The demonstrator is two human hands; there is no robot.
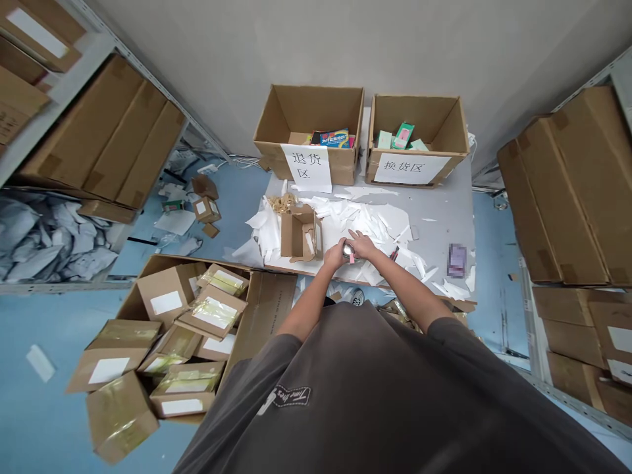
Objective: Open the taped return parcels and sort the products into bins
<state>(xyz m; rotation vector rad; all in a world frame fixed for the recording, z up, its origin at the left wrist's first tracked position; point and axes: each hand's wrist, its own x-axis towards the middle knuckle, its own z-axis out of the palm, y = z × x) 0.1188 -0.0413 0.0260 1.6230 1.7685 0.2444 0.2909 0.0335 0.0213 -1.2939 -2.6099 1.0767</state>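
Head view: left hand [336,255] grips a round object [348,250]; right hand [363,245] is at its right, grasp unclear.

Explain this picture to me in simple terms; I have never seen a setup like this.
There is no machine here, only a person's two bare hands. The single picture comes from a camera worn on the head, looking forward and down, so the dark shirt is the wearer's own. On the table lie torn white paper and a small open box. At the back stand a left carton and a right carton, both open and bearing paper signs. The left hand appears to have its grip on a small round object with something pink at it. The right hand is close against it. What the object is, I cannot tell.
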